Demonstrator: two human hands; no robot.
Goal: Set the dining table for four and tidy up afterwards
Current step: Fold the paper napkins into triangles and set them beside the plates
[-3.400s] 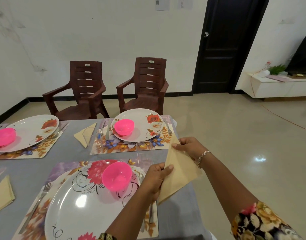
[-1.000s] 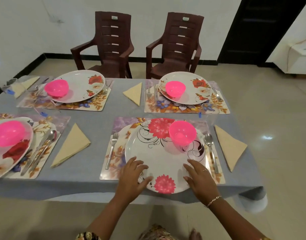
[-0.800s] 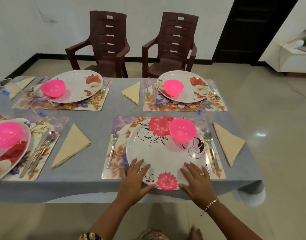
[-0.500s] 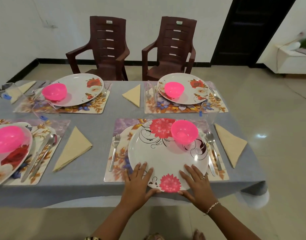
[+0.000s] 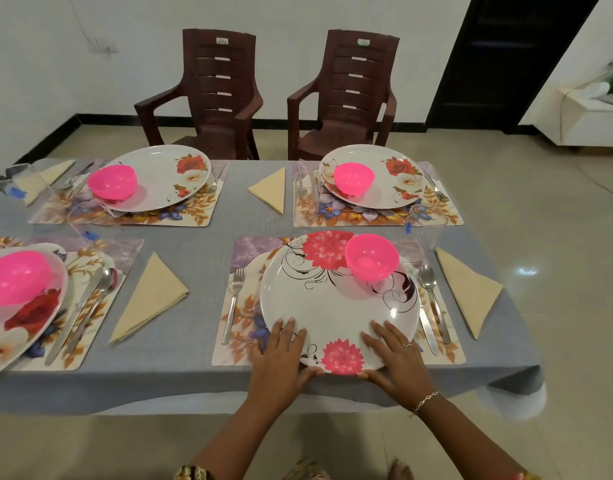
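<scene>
The near white plate [image 5: 333,299] with red flowers lies on a floral placemat [image 5: 242,251] on the grey-clothed table [image 5: 194,233]. A pink bowl [image 5: 371,256] sits on the plate's far right part. My left hand [image 5: 281,358] and my right hand [image 5: 395,358] rest flat on the plate's near rim, fingers straight on top and thumbs along its edge. A fork [image 5: 233,299] lies left of the plate, a spoon [image 5: 430,289] and a knife right of it. A folded beige napkin [image 5: 468,289] lies past the placemat at the table's right end.
Three more settings with plates and pink bowls stand at the far left [image 5: 159,178], far right [image 5: 371,178] and near left [image 5: 21,306]. Beige napkins [image 5: 149,299] [image 5: 270,190] lie between them. Two brown chairs [image 5: 215,98] [image 5: 346,95] stand behind the table. A clear glass [image 5: 423,233] stands by the near setting.
The napkin that both hands held 3.4 s ago now lies right of the placemat. Both hands have come onto the plate and slid toward its near rim.
</scene>
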